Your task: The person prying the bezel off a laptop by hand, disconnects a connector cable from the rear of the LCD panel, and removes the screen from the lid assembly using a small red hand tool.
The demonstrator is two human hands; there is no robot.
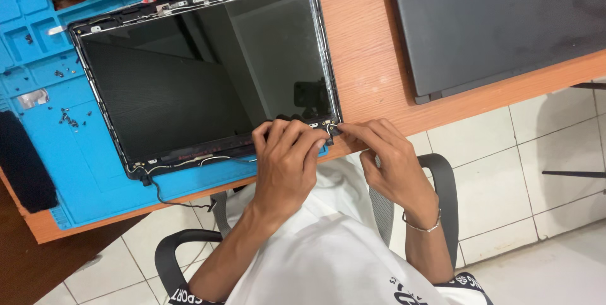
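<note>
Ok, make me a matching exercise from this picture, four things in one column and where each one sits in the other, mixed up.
Things:
1. screen panel
2. closed laptop
3. loose screws
4. bracelet

Places:
A. on the right wrist
B. top right of the desk
C. on the blue mat, left of the panel
D. on the mat, under both hands at its near right corner

Pairs: 1-D, 2-B, 3-C, 4-A. The left hand and right hand both touch the panel's corner.
</note>
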